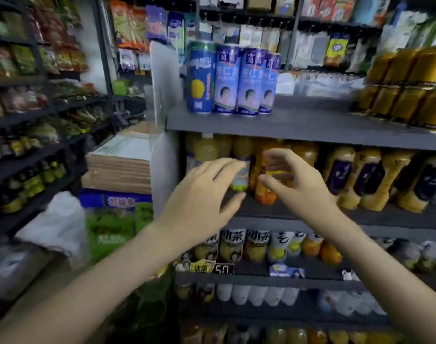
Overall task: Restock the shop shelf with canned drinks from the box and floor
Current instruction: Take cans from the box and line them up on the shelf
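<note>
The grey shelf [298,125] in front of me crosses the middle of the frame. Four blue cans [233,80] stand upright near its left end, side by side. Stacked yellow cans [410,90] fill its right end.

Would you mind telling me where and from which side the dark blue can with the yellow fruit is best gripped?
Probably round its mid-body, coming from the front-left: the dark blue can stands upright near the shelf edge, its left flank free, its right flank against a pale blue can.
</note>
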A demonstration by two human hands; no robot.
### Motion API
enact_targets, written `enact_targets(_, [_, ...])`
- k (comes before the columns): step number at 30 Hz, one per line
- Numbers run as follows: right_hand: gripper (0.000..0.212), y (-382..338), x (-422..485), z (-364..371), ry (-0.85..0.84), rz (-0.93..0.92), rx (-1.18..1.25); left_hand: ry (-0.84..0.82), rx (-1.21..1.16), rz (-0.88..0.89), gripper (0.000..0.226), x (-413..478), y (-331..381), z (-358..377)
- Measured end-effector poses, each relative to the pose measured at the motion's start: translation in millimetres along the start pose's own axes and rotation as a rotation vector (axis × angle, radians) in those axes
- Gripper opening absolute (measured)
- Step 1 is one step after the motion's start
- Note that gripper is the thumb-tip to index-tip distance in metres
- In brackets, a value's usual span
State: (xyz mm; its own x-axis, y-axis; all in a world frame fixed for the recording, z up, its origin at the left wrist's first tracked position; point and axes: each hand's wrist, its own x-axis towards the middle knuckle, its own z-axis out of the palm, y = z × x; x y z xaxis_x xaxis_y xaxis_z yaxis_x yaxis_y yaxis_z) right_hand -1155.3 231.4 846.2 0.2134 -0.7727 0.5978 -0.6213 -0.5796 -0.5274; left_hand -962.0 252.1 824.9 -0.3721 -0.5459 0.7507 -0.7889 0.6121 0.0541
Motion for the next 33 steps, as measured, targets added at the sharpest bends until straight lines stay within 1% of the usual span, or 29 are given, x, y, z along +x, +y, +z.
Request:
enact_targets(3, [0.038,-1.1,-55.6,32.0,-0.208,-0.015,0.003,-0.109,-0.022,-0.178,0.045,-80.9,15.0,-2.6])
enact_targets(5, [0.038,-2.8,-89.7,57.5,-0.343,-0.016,0.021,-0.220,-0.042,-0.353,0.043,-138.7,23.4,-3.1])
enact_targets(8, [0.038,-11.6,-133.0,103.8,-0.522,0.001,0.068,-0.403,0.017,-0.501,0.044,-223.9,28.8,-11.9])
enact_targets(10, [0.038,-21.8,-155.4,136.2,-0.607,-0.008,0.098,-0.496,0.067,-0.593,0.044,-273.7,26.3,-27.8])
enact_targets(15, [0.039,-56.4,-196.9,205.6,-0.805,0.032,0.205,-0.614,0.176,-0.887,0.047,-366.0,-0.1,-77.5])
enact_targets(20, [0.042,-70.0,-223.6,264.3,-0.901,0.073,0.183,-0.719,0.255,-1.027,0.045,-441.5,-43.0,-103.7])
enact_targets(22, [0.042,-74.7,-233.5,294.8,-0.935,0.111,0.175,-0.751,0.283,-1.031,0.044,-469.9,-65.8,-111.4])
enact_targets(25, [0.047,-82.8,-248.7,351.0,-0.983,0.169,0.134,-0.816,0.300,-0.949,0.044,-508.5,-112.4,-117.4])
enact_targets(30, [0.055,-96.6,-281.5,471.9,-1.013,0.295,0.024,-1.063,0.286,-0.688,0.053,-573.7,-204.7,-99.0])
enact_targets(33, [0.061,-99.3,-306.8,554.9,-1.080,0.371,-0.009,-1.087,0.335,-0.542,0.059,-614.0,-251.3,-87.6])
